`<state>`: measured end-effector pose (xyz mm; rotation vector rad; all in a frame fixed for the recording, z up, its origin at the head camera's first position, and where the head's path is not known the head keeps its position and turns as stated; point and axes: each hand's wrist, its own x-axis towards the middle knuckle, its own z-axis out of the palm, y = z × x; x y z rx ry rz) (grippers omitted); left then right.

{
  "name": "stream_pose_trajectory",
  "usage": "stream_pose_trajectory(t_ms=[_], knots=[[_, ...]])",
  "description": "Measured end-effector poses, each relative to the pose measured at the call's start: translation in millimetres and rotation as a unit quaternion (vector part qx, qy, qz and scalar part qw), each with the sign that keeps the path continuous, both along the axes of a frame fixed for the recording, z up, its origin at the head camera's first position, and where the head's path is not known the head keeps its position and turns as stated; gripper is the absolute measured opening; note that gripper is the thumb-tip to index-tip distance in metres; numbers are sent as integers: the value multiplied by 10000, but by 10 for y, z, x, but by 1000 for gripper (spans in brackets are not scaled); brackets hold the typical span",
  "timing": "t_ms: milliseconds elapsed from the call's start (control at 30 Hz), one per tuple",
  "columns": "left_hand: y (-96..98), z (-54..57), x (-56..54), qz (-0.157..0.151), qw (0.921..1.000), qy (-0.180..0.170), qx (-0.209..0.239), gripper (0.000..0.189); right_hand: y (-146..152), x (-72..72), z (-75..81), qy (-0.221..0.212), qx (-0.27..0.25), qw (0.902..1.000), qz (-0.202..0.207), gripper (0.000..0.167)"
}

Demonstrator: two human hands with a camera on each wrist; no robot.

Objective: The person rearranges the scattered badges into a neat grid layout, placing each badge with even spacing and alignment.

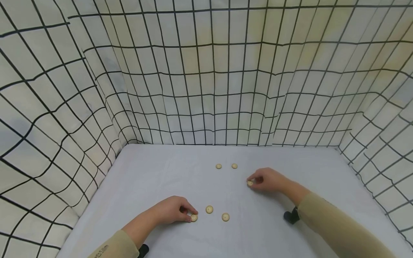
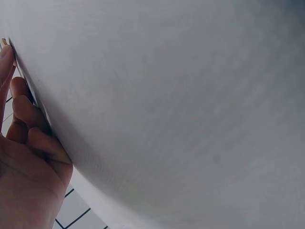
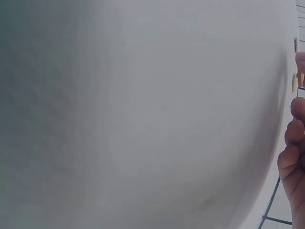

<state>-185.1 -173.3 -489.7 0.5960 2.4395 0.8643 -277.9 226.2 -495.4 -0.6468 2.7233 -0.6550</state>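
Nearest the camera, at lower right, is the khaki sleeve (image 1: 342, 224) of the right arm. Left hand (image 1: 171, 210): narrow thumb-and-finger pinch on the near beige button (image 1: 194, 217), just beside two loose buttons (image 1: 209, 209) on the white tabletop (image 1: 161, 168). Right hand (image 1: 271, 180): narrow pinch on the far beige button (image 1: 250, 183). I cannot tell whether either held button touches the surface. Step in hand, I judge: fingertip handling, one button per hand. Next move, I judge, calls for level, light pressure before loosening either pinch. Forearms angle inward, the right set farther forward; spare fingers (image 2: 29, 112) fold palmward.
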Motion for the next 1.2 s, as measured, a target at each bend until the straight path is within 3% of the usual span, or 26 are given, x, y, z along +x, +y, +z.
stream_pose_trajectory(t_ms=[867,1200], knots=[[17,49,8,-73,9999,57,-65,18,45,-451,7,-45,-7,9982,-603,31],[16,39,9,-59,9999,68,-53,18,77,-514,3,-30,-180,9965,-821,31]])
